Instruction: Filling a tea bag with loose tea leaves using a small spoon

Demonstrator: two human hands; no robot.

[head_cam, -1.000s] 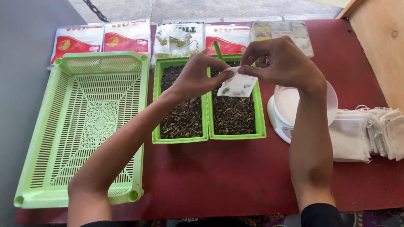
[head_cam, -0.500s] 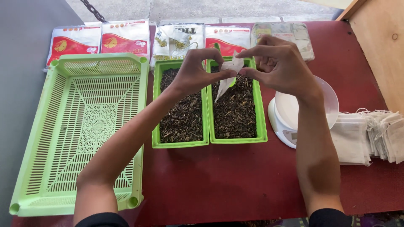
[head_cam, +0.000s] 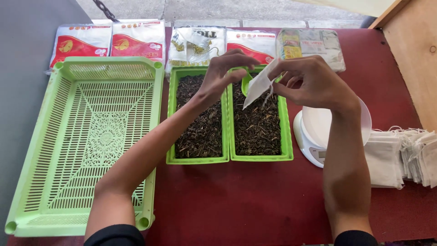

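My right hand holds a small white filter pouch by its top edge, hanging over the right of two green tubs filled with dark dried leaves. My left hand is off the pouch and pinches a green scoop just left of it, above the same tub. The left green tub of dried leaves sits directly beside it, under my left wrist.
A large empty green slotted tray lies at the left. A white scale with a white dish stands right of the tubs, and stacks of empty white pouches lie beyond it. Printed packets line the back edge of the red table.
My left hand let go of the pouch and took the green scoop. The pouch, earlier held flat between both hands, now hangs from my right hand alone.
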